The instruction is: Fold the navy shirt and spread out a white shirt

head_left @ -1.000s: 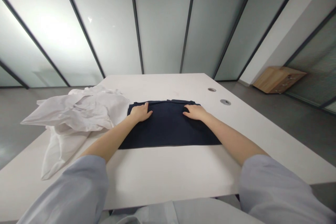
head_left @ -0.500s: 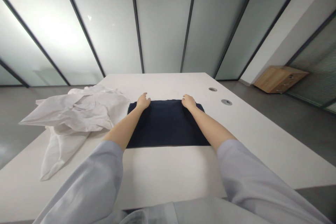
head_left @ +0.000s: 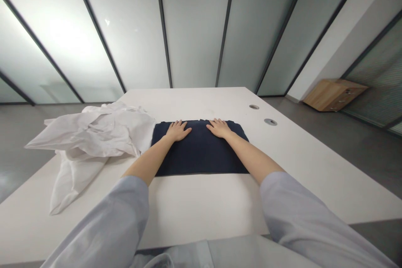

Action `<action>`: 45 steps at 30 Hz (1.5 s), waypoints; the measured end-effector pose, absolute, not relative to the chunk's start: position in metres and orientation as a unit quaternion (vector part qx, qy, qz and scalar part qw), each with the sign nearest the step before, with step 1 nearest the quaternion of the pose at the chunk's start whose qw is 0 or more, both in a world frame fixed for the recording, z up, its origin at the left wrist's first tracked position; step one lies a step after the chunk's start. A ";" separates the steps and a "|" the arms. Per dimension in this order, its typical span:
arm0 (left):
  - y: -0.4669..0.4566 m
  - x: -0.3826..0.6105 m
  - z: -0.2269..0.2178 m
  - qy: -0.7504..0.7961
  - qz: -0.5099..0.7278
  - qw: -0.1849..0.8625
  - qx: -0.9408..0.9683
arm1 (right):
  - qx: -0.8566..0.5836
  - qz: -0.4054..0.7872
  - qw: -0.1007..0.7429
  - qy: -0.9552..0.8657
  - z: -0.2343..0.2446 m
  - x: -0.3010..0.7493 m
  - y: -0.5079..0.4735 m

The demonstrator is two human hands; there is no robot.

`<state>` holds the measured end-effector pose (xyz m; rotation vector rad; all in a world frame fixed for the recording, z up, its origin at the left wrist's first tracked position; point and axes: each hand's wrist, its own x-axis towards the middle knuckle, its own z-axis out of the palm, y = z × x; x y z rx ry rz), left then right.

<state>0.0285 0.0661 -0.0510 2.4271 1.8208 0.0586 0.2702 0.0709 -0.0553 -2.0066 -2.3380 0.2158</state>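
A dark navy cloth (head_left: 201, 155), folded into a flat rectangle, lies on the white table (head_left: 201, 209) in front of me. My left hand (head_left: 177, 131) rests palm down on its far left part, fingers spread. On the far right part my right hand (head_left: 219, 127) lies flat in the same way, its fingers apart. Both thumbs point inward, with a gap of cloth between the hands. The far edge of the cloth looks slightly uneven. Whether it is a garment, I cannot tell.
A crumpled heap of white cloth (head_left: 100, 134) lies at the left, touching or close to the navy cloth, and hangs toward the table's left edge. Two round cable grommets (head_left: 270, 122) sit in the tabletop at the right. A wooden cabinet (head_left: 334, 94) stands on the floor beyond.
Both hands have gone from curled fingers at the cloth's far edge to lying flat with fingers spread on top of it. The white heap has stayed in place.
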 end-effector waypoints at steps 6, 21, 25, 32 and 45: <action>0.066 -0.016 -0.054 0.630 0.004 0.037 0.775 | -0.683 0.042 0.028 -0.729 -0.060 0.308 0.066; 0.035 0.044 -0.055 0.613 0.016 0.047 0.788 | -0.703 -0.045 0.056 -0.708 -0.048 0.307 0.078; 0.060 0.043 -0.054 0.623 0.023 0.060 0.779 | -0.670 -0.042 0.096 -0.735 -0.034 0.270 0.064; 0.064 0.043 -0.042 0.626 0.105 -0.007 0.773 | -0.647 0.064 0.031 -0.759 -0.053 0.224 0.034; 0.030 0.023 -0.053 0.626 0.008 0.023 0.780 | -0.600 0.046 0.043 -0.798 -0.056 0.258 0.076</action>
